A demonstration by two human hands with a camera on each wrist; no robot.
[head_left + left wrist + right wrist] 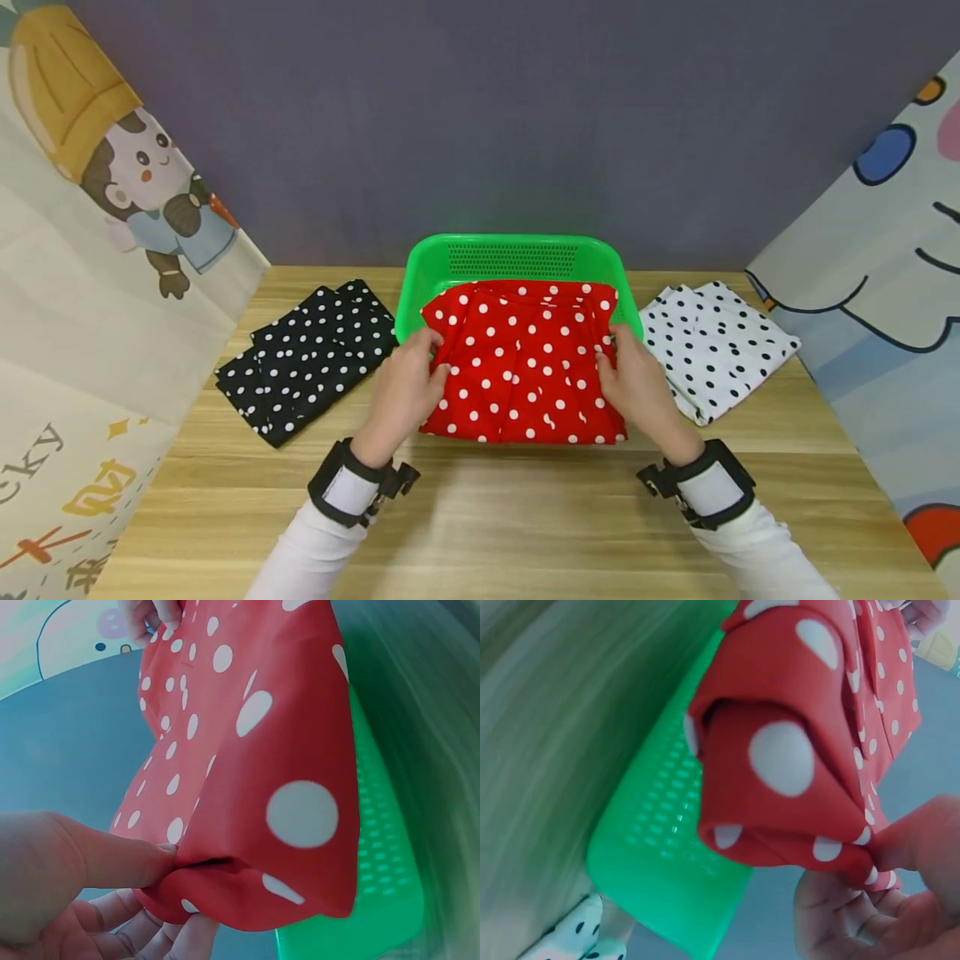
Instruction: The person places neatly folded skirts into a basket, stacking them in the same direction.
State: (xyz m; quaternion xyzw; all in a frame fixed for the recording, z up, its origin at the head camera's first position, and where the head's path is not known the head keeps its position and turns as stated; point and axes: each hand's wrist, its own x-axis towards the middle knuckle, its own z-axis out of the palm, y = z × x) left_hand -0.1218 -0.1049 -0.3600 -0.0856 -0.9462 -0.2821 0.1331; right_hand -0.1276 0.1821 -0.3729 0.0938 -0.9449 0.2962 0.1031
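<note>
Over the near part of the basket, a folded red cloth with white dots is held up, hiding the basket's front from the head view. The left hand, at the basket's near left corner, pinches the cloth's left edge between thumb and fingers; the left wrist view shows the thumb on one face and the fingers curled under the other. The right hand, by the basket's near right corner, pinches the opposite edge in the same way, and the right wrist view shows layers folded over there. Left of the basket and close to it lies a black cloth with white dots, folded and slanting; right of it lies a white cloth with black dots, also folded. The basket stands on a wood-grained table, with a grey wall behind it. Black straps circle both wrists, nearer the person than the basket.
</note>
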